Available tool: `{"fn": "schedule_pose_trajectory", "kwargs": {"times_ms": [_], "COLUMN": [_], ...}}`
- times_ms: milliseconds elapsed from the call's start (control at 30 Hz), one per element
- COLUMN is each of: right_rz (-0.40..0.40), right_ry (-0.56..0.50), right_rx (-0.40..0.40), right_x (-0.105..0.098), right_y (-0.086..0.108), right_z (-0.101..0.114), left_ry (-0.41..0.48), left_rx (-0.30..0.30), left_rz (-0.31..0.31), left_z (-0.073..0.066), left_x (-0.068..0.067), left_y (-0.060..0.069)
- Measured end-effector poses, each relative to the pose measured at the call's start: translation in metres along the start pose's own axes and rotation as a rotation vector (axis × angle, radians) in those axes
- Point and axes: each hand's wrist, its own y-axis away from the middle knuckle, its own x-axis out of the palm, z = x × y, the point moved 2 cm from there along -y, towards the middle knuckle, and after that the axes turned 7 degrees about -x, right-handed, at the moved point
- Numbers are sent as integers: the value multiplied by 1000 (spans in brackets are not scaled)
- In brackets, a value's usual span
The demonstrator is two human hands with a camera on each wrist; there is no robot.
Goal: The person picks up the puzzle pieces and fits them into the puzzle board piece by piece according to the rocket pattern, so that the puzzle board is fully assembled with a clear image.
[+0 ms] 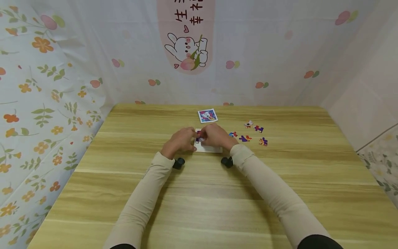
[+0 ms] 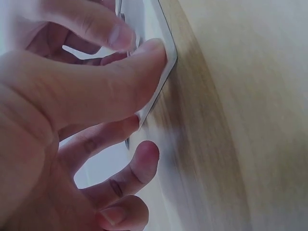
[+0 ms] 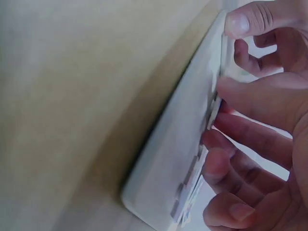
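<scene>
sleeves cross a wood-grained table bearing puzzle pieces, printed cloth behind.

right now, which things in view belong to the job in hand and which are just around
Part of the job:
white rectangular puzzle board
loose multicoloured jigsaw pieces
white-bordered square picture card, probably the guide

Just around:
white cloth backdrop with printed rabbit
white cloth with orange flowers
</scene>
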Motion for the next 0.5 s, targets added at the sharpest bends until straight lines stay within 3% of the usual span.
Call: {"fn": "schedule_pose_trajectory", "kwargs": {"times_ms": [133, 367, 500], "right_rz": [-26, -25, -37], "right_ry": [10, 56, 52], "right_rx": [-6, 6, -4], "right_x": [1, 1, 2], "right_y": [2, 2, 2], "right_z": [2, 6, 6], "left_ry": [12, 79, 74], "left_rx": [-3, -4, -11], "left_rz": [9, -42, -47], "left_z": [1, 5, 6], "left_x": [1, -1, -2], "left_y": [-1, -2, -2]}}
